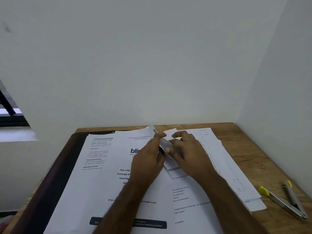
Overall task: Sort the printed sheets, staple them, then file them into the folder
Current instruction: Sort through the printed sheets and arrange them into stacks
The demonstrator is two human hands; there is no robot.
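Both hands' grip (166, 146) on sheets (118, 183)

a wooden desk (249, 154) stood in the corner against pale walls. printed sheets (108, 183) lay spread in overlapping piles across most of it, over a dark folder (55, 179) at its left edge. a yellow-tipped stapler (285, 202), swung open, lay on bare wood at the right.

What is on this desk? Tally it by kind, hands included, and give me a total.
Printed sheets: at least 4 (they overlap, so the exact count is hidden)
Stapler, swung open: 1
Dark folder under the sheets: 1
Hands: 2, left hand and right hand, both pinching sheets
Total: at least 8
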